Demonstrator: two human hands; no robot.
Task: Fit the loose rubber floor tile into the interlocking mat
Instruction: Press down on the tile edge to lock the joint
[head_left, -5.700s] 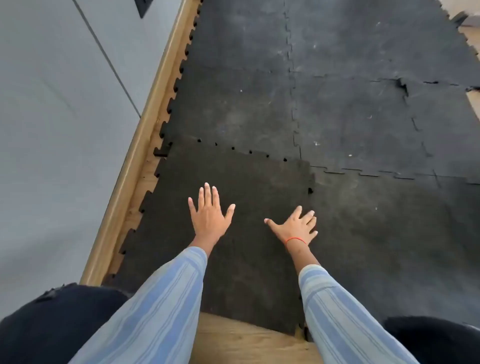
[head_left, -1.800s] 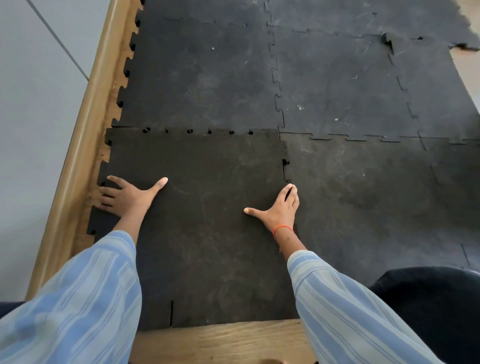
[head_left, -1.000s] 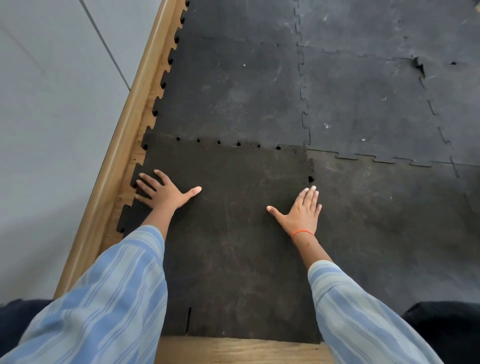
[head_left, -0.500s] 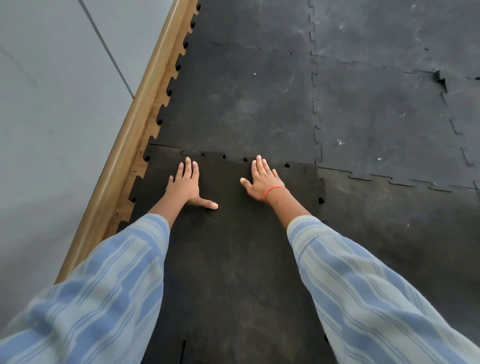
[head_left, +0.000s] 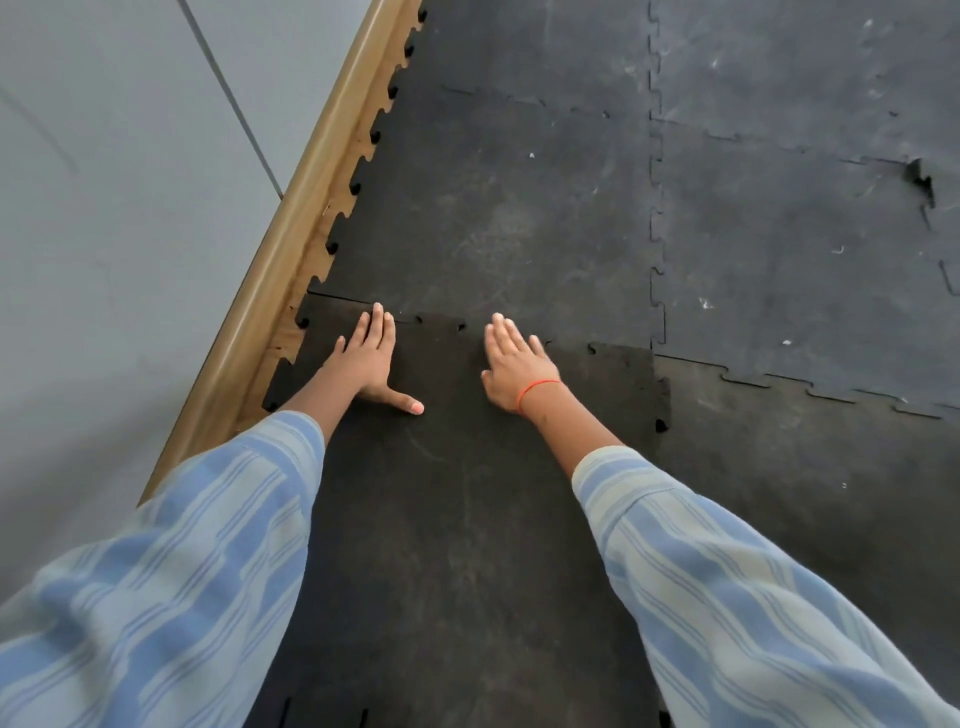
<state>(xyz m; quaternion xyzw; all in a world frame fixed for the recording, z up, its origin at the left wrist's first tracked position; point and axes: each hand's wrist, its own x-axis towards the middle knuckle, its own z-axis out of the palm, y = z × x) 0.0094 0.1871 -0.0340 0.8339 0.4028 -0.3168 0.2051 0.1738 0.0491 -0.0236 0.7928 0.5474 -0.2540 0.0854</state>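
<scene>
Along the far seam of the loose black rubber floor tile (head_left: 457, 519), beside the wooden skirting (head_left: 291, 249), the left hand (head_left: 366, 361) and right hand (head_left: 514, 364) have moved forward, fingers flat and together, pressing tabs into the dark interlocking mat (head_left: 519, 208); seating remains incomplete.

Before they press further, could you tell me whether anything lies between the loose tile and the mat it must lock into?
Nothing visible does. The loose tile butts against the mat, and both the left hand and right hand lie flat on it.
</scene>
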